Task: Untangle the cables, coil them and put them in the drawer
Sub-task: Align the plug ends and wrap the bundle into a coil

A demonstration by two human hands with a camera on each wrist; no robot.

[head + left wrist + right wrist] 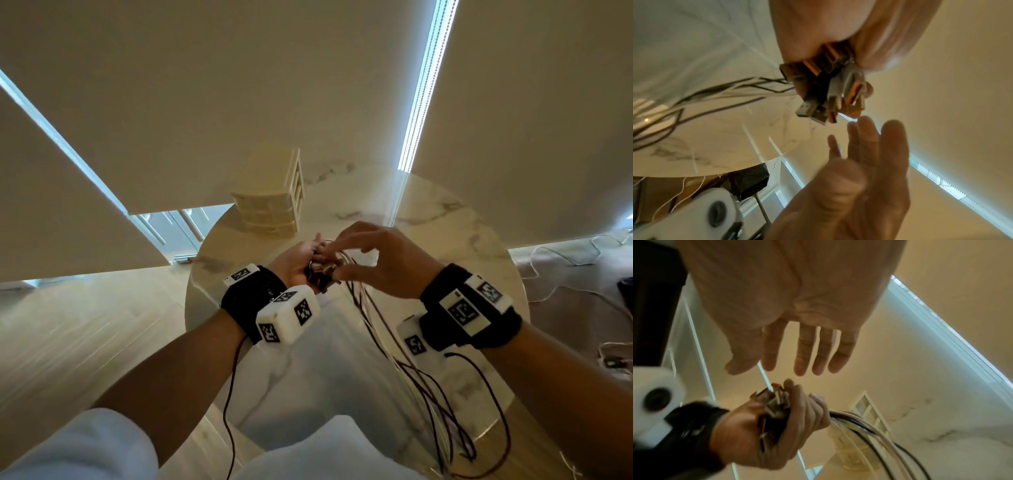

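White and black cables (371,318), too many and too blurred to count, hang in one bundle from the person's left hand (297,261), whose grip is curled round their plug ends (819,91) above the round white marble desk (445,219). The metal plugs stick out of the fist in a cluster; at least five show in the left wrist view, though blur hides the exact number. From the fist the cables trail down past the desk's near edge toward the person. The right hand (380,260) hovers just beside the plugs with four fingers (804,353) and thumb straight and spread, its grip open and holding nothing. One cream plastic drawer unit (270,195) with three drawer fronts stands on the far side of the desk, apart from both hands. Thin white wires (565,257) lie on the floor at right.
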